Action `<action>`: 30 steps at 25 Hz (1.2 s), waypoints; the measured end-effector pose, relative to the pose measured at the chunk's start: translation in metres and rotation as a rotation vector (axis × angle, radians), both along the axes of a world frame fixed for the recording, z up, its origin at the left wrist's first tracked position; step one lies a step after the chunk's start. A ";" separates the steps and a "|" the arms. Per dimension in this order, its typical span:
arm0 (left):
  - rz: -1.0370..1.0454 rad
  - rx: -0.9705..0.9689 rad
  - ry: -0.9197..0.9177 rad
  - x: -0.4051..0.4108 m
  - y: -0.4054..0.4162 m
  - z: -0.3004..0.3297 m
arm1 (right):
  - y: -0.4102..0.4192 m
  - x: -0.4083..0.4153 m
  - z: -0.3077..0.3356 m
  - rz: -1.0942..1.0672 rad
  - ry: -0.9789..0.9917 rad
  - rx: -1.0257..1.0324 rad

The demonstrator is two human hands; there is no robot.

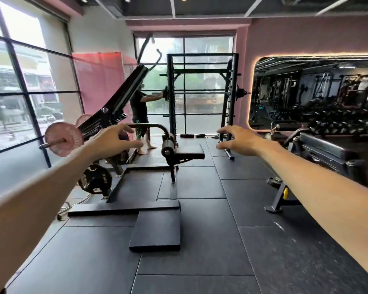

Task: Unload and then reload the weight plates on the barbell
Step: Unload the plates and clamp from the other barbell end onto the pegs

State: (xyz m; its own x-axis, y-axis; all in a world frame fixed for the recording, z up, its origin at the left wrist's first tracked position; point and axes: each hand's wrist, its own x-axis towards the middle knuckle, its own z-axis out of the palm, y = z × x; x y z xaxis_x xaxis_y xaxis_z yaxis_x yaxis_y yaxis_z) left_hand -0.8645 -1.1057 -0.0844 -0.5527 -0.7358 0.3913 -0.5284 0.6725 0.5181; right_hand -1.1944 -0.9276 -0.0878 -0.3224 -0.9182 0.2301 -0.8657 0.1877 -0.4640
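Both my hands reach forward, left hand [115, 139] and right hand [236, 139], each grip wide and holding nothing; the pink plate [63, 138] sits on its bar at my left; I judge unloading not begun; next I must step closer and grasp it.

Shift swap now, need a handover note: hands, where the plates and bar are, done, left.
Left hand: open, held out, holding nothing.
Right hand: open, held out, holding nothing.
Black power rack stands ahead by the window; its barbell carries round black weight plates at the right end, and another person touches the left end.
Round pink weight plate sits on a machine peg at left.
Done: nothing visible.
Left: walk to rack, unload, reload.
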 end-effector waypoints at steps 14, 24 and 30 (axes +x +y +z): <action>0.343 0.010 0.071 -0.017 -0.318 0.003 | -0.435 -0.046 0.021 0.352 0.045 -0.008; 0.577 0.043 0.039 0.061 -0.571 0.012 | -0.748 0.019 0.017 0.515 -0.019 -0.011; 0.699 0.067 0.000 0.121 -0.686 0.009 | -0.908 0.072 0.015 0.648 -0.042 0.016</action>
